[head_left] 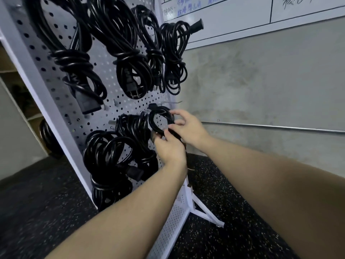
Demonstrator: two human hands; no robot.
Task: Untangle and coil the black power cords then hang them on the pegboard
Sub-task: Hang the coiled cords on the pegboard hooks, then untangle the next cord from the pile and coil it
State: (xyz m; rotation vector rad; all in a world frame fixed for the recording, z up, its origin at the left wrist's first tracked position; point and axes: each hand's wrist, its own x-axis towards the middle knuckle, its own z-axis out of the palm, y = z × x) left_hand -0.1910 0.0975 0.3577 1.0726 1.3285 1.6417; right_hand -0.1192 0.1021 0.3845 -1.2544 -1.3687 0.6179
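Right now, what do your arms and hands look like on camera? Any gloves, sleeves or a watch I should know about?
Both are bare. The left hand and right hand wear no gloves, and I see no rings. No watch or band shows at either wrist. Both forearms are uncovered for as far as the head view shows them, with no sleeve edge in the frame.

We find bare pegboard (110, 106) between the upper hung cords (130, 58) and the lower bundles (115, 152). Right of the board's edge, open space runs toward the concrete wall (261, 86), crossed only by a metal rail (270, 126).
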